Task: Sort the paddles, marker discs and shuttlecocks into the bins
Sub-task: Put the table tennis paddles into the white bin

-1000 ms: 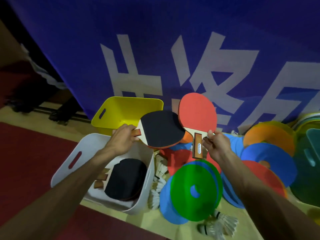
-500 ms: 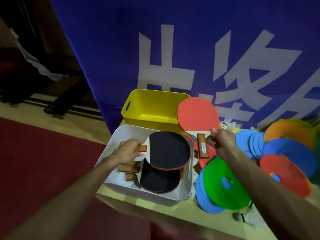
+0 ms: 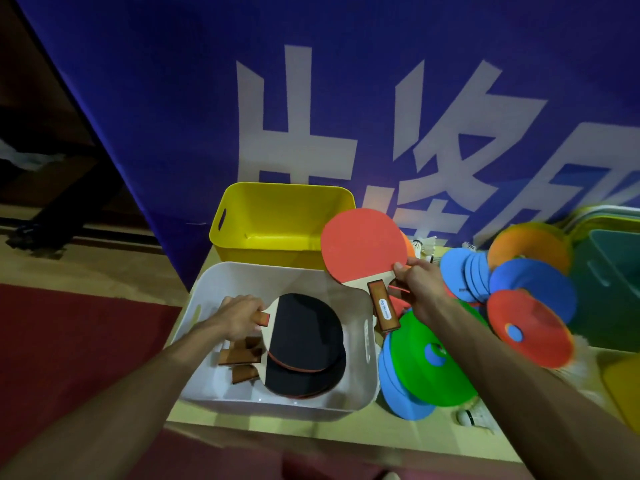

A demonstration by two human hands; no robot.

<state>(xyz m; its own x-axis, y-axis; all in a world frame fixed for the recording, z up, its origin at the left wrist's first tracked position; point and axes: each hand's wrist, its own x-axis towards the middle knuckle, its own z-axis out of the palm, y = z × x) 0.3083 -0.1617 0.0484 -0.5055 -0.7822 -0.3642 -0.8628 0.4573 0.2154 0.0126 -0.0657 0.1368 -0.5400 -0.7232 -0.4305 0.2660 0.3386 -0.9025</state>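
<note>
My left hand (image 3: 239, 318) grips the handle of a black-faced paddle (image 3: 304, 332) inside the white bin (image 3: 277, 407), lying on a stack of other paddles (image 3: 304, 379). My right hand (image 3: 420, 287) pinches a red-faced paddle (image 3: 363, 245) near its neck, holding it above the bin's right rim with its wooden handle (image 3: 382, 308) pointing down. Marker discs lie to the right: a green disc (image 3: 433, 372), blue discs (image 3: 467, 271), a red disc (image 3: 530, 327) and an orange disc (image 3: 530, 244). One shuttlecock (image 3: 474, 415) lies at the front right, more shuttlecocks (image 3: 426, 245) sit at the back.
An empty yellow bin (image 3: 277, 216) stands behind the white one against a blue banner (image 3: 346, 98). A teal bin (image 3: 609, 289) stands at the far right. Red mat (image 3: 69, 341) covers the floor on the left.
My left hand has lowered the black paddle into the white bin onto the stack. My right hand still holds the red paddle, now nearer the bin's right rim.
</note>
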